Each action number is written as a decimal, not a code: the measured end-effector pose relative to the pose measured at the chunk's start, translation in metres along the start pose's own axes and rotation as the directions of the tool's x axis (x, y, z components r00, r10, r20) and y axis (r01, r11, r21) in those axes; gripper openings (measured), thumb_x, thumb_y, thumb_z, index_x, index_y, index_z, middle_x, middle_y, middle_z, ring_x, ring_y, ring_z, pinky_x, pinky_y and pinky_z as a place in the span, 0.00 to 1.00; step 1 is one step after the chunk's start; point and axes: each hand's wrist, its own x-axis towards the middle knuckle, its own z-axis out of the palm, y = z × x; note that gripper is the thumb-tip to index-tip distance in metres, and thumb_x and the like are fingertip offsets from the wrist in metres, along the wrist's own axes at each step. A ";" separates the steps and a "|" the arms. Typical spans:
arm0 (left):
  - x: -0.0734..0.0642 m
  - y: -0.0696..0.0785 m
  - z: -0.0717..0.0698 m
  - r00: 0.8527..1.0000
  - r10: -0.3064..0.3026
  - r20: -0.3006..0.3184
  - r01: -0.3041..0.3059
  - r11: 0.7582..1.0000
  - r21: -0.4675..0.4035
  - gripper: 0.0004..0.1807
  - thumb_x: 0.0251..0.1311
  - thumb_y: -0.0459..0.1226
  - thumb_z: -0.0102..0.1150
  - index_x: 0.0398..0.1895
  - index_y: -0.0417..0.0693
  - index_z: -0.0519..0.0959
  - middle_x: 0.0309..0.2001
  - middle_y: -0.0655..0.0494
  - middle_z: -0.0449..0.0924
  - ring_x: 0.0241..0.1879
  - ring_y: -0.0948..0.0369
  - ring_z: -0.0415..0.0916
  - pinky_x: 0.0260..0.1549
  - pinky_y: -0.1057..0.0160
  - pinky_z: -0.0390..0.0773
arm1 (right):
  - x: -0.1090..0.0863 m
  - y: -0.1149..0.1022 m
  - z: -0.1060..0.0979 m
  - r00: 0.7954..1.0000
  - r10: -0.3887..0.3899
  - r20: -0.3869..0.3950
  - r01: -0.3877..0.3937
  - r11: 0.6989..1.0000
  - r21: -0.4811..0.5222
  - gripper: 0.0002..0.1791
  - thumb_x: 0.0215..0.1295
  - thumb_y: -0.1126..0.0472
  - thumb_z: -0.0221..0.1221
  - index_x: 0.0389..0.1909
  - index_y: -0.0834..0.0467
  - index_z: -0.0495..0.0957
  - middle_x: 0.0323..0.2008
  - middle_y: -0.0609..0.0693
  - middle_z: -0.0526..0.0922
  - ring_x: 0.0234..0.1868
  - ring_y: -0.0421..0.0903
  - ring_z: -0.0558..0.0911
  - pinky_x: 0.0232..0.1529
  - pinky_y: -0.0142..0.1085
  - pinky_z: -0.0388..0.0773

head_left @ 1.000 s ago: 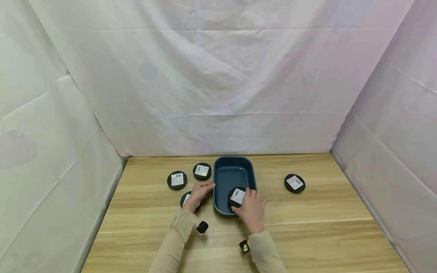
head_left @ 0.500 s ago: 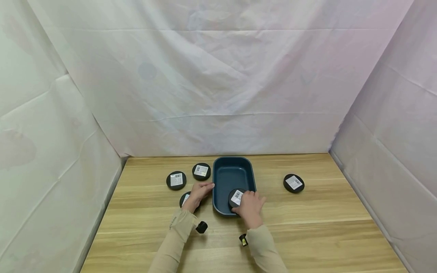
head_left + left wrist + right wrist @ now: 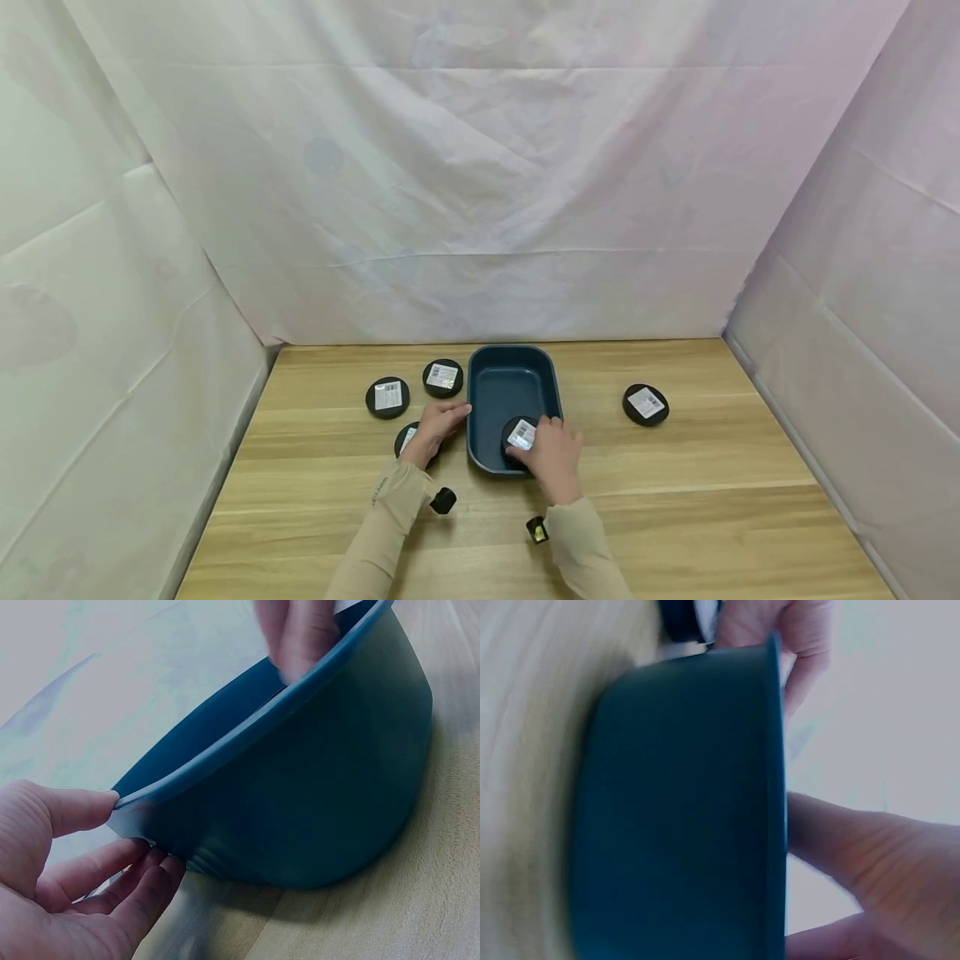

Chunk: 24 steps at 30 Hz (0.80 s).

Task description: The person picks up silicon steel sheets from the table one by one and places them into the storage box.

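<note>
A deep dark-blue rectangular tray [image 3: 498,396] with rounded corners stands on the table. At its left rim is my left hand [image 3: 441,421]. In the left wrist view the thumb [image 3: 90,810] presses on the rim and the fingertips [image 3: 154,881] touch the outer wall. Inside the tray's near right corner, my right hand [image 3: 557,458] grips a flat black disc [image 3: 519,435] with a white barcode label facing up. The thumb lies at the disc's near edge, and the other fingers reach over its right side. In the right wrist view the tray wall hides the disc.
Left of the tray lie two similar labelled black discs, one nearer the tray [image 3: 442,379] and one further left [image 3: 387,397]. Another disc [image 3: 406,435] is half hidden under my left hand. A further disc [image 3: 646,404] lies at the right. White cloth [image 3: 510,208] surrounds the table.
My right hand stays at the disc in the tray's near right corner, with its fingers shifting slightly over the disc. The left hand keeps its place at the tray's left rim.
</note>
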 end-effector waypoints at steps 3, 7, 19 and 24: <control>-0.001 0.000 0.000 1.000 0.007 -0.002 -0.007 1.000 0.010 0.18 0.59 0.33 0.58 0.49 0.26 0.77 0.44 0.42 0.82 0.36 0.66 0.77 0.47 0.57 0.76 | -0.001 0.007 0.004 0.979 -0.021 -0.203 0.062 0.978 0.197 0.30 0.45 0.48 0.71 0.45 0.65 0.79 0.40 0.60 0.81 0.43 0.58 0.76 0.39 0.53 0.66; -0.002 0.000 -0.001 1.000 -0.004 -0.019 0.005 1.000 0.016 0.18 0.59 0.33 0.58 0.49 0.27 0.77 0.43 0.44 0.82 0.36 0.65 0.77 0.48 0.56 0.76 | 0.001 0.016 0.012 0.907 -0.069 -0.415 0.228 0.910 0.346 0.25 0.46 0.59 0.71 0.45 0.66 0.79 0.42 0.61 0.81 0.45 0.59 0.77 0.41 0.54 0.68; -0.006 0.004 0.000 1.000 -0.006 0.012 0.006 1.000 0.017 0.20 0.60 0.33 0.57 0.51 0.27 0.75 0.49 0.39 0.79 0.42 0.61 0.77 0.52 0.53 0.73 | 0.007 0.041 0.020 0.800 0.018 -0.600 0.341 0.809 0.478 0.22 0.48 0.70 0.68 0.47 0.70 0.77 0.43 0.65 0.79 0.46 0.60 0.77 0.46 0.51 0.73; -0.001 -0.001 0.001 1.000 -0.012 -0.005 0.012 1.000 0.010 0.18 0.59 0.34 0.58 0.50 0.29 0.77 0.47 0.41 0.80 0.41 0.63 0.77 0.48 0.58 0.76 | 0.006 0.061 0.018 0.761 0.094 -0.642 0.318 0.809 0.494 0.21 0.48 0.74 0.67 0.45 0.71 0.77 0.43 0.66 0.80 0.46 0.61 0.77 0.45 0.51 0.73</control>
